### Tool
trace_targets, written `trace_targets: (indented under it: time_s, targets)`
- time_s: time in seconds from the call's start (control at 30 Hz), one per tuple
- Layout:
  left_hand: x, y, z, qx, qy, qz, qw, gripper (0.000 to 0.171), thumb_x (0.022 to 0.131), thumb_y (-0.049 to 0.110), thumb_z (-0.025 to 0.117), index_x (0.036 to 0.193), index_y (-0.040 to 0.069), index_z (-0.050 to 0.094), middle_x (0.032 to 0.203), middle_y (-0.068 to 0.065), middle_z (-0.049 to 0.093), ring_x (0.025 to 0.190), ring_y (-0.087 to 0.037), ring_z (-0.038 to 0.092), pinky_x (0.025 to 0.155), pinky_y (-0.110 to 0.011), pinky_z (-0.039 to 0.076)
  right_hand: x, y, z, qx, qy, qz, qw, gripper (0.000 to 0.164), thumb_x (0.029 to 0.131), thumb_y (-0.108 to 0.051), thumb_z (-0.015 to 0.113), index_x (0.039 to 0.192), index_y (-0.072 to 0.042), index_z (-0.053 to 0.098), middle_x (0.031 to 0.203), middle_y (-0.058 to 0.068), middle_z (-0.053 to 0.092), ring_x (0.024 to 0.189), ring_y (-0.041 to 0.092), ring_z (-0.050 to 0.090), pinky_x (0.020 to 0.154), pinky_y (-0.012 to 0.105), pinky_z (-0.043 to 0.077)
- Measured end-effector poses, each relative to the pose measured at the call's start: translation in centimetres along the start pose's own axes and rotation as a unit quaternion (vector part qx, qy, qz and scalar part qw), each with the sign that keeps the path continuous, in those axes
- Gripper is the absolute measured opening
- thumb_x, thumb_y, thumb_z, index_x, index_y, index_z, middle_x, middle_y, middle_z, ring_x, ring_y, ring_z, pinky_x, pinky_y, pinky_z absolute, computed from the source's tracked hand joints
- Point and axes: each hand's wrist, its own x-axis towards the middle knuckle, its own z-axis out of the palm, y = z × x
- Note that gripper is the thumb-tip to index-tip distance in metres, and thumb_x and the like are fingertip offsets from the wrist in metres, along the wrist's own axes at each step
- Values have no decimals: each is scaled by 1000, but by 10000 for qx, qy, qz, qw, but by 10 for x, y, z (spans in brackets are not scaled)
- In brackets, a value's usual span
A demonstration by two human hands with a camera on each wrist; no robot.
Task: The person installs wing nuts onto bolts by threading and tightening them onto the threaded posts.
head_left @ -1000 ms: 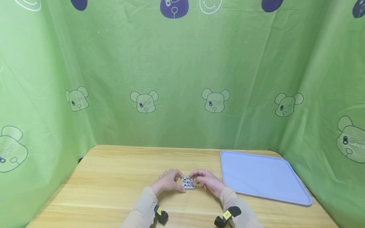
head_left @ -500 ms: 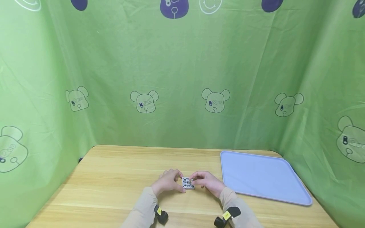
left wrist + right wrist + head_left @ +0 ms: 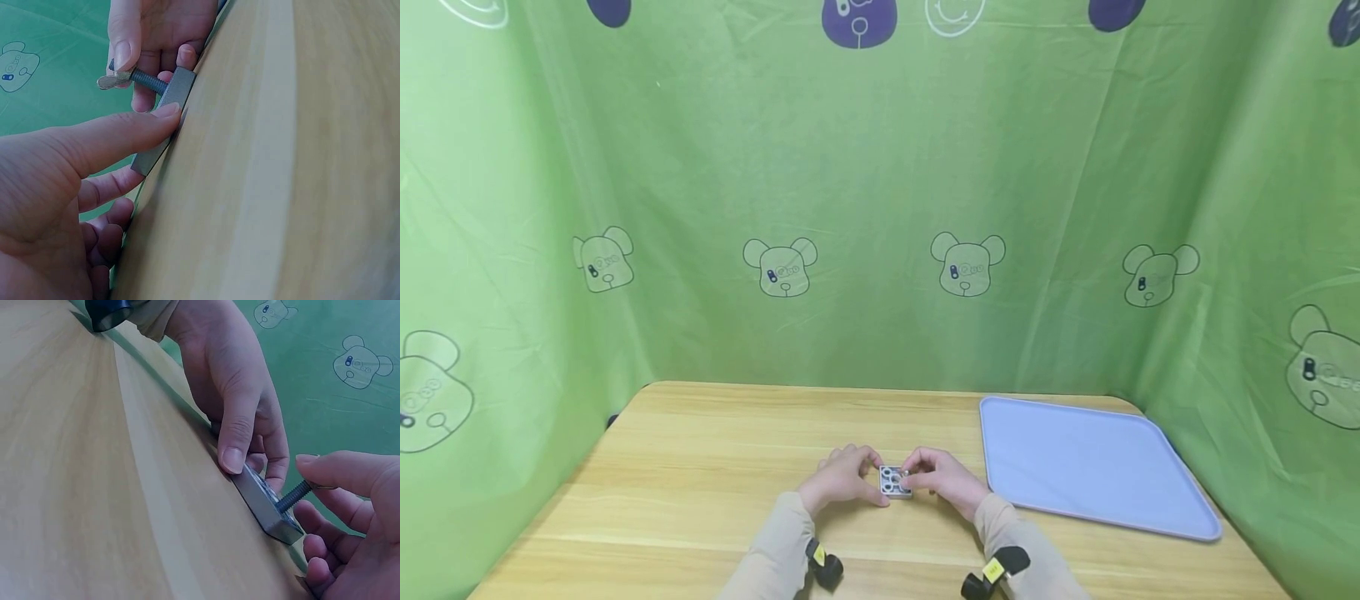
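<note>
A small square metal block (image 3: 889, 482) with several ringed holes on its upper face lies on the wooden table. My left hand (image 3: 844, 477) grips its left side, the thumb (image 3: 164, 111) pressed on the near edge and a finger on the far one. From a hole at the block's right side rises a wing bolt (image 3: 149, 81), its threaded shank (image 3: 294, 497) partly exposed above the face. My right hand (image 3: 946, 477) pinches the wing head between thumb and index finger, its other fingers curled beside the block. How deep the bolt sits is hidden.
At the right of the table (image 3: 715, 467) lies a light blue rectangular tray (image 3: 1090, 467) with a low rim, near my right forearm. A green curtain (image 3: 880, 150) printed with bear heads encloses the back and both sides. Both wrists wear small black cameras.
My right thumb and index finger have closed on the wing head and turned slightly, covering more of the bolt. The left hand and the block have stayed in place.
</note>
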Motion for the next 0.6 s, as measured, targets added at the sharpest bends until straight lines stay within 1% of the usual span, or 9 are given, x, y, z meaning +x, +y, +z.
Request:
trace_targets:
  time_s: [0.1,0.2,0.3,0.4,0.5,0.6]
  targets:
    - [0,0,-1,6,5,13,10000,52,63,38,87,106,22,62,90,1,51,84,-19,41,75,-34,30,1,1,-1,74,-88,-13,9999,31,84,-16,69,107,1,58,91,-3,56,84,15,48,66,28,36]
    - [0,0,-1,-1,12,28,10000,52,63,37,87,105,22,62,90,0,51,84,-18,41,75,-34,30,2,3,-3,300,-148,-65,9994,33,87,-18,66,111,2,57,97,-3,58,88,15,48,66,27,37]
    - [0,0,-1,4,20,32,10000,52,62,37,87,105,22,62,90,0,52,83,-18,41,75,-34,30,2,4,-4,588,-102,-59,9982,33,90,-19,61,114,3,56,100,-3,58,89,16,47,65,24,39]
    - [0,0,-1,-20,39,54,10000,52,62,36,87,104,21,62,89,0,52,83,-19,41,75,-34,30,3,4,-5,786,-31,9,9969,30,90,-16,57,113,3,56,102,-1,58,88,16,47,65,22,39]
    - [0,0,-1,-11,38,43,10000,52,62,36,87,104,22,62,89,0,52,83,-18,41,75,-34,30,3,4,-5,767,-19,22,9970,31,88,-11,55,115,4,57,110,4,59,90,17,47,67,23,39]
    - [0,0,-1,-1,23,26,10000,52,61,37,87,104,22,62,89,0,52,83,-18,41,75,-34,30,3,4,-5,644,-93,-23,9979,35,85,-8,54,118,5,56,118,13,60,92,17,48,68,23,38]
